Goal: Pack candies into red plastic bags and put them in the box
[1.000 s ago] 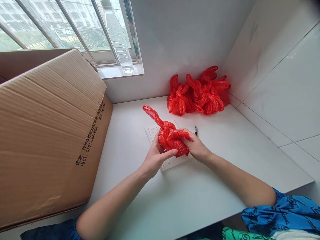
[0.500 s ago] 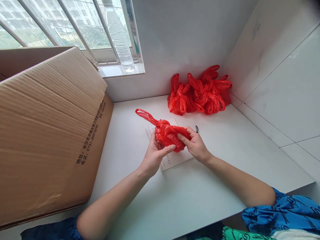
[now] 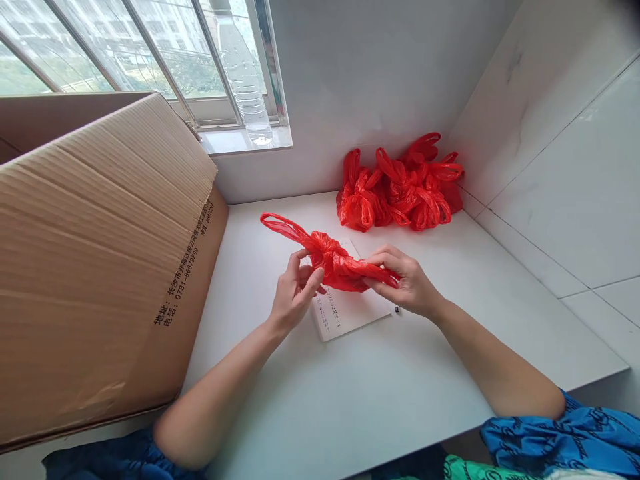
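Observation:
Between my two hands, above the table, is a knotted red plastic bag (image 3: pixel 337 263) with a long handle loop sticking out to the upper left. Fingers and thumb of my left hand (image 3: pixel 296 290) are curled around its left end, just below the knot. My right hand (image 3: pixel 403 280) pinches the gathered right end between thumb and fingers. What the bag contains is hidden. Below it lies an open notebook (image 3: pixel 345 317) with handwriting, partly covered by the bag. The small dark tip of a pen (image 3: pixel 397 310) shows beside the notebook's right edge.
Several more knotted red bags (image 3: pixel 400 190) are heaped against the wall at the back of the white table (image 3: pixel 270 393). A large open cardboard box (image 3: pixel 105 267) takes up the left side. On the windowsill stands a clear plastic bottle (image 3: pixel 245 87).
My right hand has moved right and pulled its end of the bag outward, so the bag is longer and flatter. My left hand has shifted slightly left.

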The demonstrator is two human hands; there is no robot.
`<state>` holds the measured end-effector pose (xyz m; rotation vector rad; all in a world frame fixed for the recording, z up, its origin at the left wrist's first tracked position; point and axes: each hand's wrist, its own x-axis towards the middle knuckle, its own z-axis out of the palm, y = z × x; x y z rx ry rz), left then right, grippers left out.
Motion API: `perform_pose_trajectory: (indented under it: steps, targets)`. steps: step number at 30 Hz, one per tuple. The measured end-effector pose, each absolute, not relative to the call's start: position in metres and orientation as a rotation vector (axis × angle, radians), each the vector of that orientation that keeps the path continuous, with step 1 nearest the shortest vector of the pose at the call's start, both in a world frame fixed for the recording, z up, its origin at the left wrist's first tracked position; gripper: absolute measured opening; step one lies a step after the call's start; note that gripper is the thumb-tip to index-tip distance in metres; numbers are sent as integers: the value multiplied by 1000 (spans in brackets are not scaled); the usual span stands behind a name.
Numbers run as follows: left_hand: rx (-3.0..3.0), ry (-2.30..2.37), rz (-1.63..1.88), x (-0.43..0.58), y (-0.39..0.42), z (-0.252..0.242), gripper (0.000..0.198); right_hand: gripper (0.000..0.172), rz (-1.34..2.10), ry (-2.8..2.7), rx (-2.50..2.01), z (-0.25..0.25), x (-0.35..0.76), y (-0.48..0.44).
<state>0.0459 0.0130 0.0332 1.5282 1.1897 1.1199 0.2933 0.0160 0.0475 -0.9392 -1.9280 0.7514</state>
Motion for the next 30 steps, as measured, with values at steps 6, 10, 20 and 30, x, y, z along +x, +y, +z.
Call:
perform_pose_trajectory:
  steps: [6, 10, 20, 30]
  targets:
    - [1486, 1446, 1232, 18, 37, 30, 56, 45, 900, -1865, -1183, 41, 297, 21]
    - [1717, 1490, 1069, 21, 35, 28, 45, 28, 808, -1835, -1216, 29, 281, 21]
    - [2068, 1317, 968, 37, 22, 23, 15, 16, 1030, -1816, -1143, 15, 255, 19]
    - [1855, 1383, 1003, 20, 35, 25, 14, 16, 1323, -1855, -1222, 20, 299, 36]
